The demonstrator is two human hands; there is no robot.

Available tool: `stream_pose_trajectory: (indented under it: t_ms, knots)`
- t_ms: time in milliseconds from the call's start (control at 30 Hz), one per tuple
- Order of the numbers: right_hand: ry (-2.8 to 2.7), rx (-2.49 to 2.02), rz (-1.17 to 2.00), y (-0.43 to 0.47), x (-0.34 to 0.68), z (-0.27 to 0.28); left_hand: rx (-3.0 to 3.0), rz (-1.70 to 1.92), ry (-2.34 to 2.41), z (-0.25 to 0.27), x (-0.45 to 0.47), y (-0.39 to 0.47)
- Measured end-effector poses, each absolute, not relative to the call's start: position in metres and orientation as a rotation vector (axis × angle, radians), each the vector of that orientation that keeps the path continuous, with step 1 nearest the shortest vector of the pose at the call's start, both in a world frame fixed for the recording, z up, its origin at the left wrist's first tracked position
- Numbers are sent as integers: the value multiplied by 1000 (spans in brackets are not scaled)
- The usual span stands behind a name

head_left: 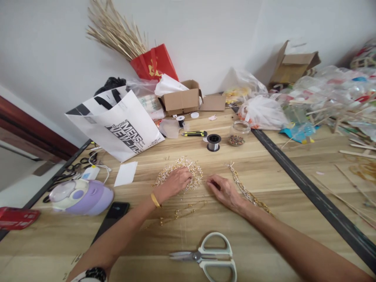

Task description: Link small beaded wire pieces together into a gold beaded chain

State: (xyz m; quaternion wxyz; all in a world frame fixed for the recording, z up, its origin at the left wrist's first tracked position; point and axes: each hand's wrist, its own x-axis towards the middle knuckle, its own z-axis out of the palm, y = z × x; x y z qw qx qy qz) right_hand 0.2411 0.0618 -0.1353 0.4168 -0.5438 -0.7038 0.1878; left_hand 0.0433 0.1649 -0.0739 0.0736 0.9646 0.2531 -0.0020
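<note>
My left hand [178,181], with a yellow band at its wrist, rests on a pile of small gold and clear beads [164,172]; its fingers are bent down together into them, and what they pinch is hidden. To the right, my right hand [222,189] lies on its side with fingers curled and thumb close to them; anything between them is too small to make out. Beaded gold and silver strands [241,186] run beside it. A thin strand with gold beads [179,215] lies nearer me, above white-handled scissors [210,256].
Behind the beads stand a wire spool [213,143], a glass jar [239,135] and a yellow-black cutter [194,134]. On the left are a white paper bag [117,125], a purple device [85,197] and a phone [116,213]. Plastic bags [263,112] fill the back right.
</note>
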Motion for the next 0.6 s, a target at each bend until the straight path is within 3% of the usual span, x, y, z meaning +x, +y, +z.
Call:
stream_pose_trajectory:
  t_ms: [400,600]
  knots:
    - [-1758,-1348,475,62,240,-134,2909,-67,779,-76,53,181]
    - [-1755,-1349,483,61,239,-128,2799,-316,785,-50,68,200]
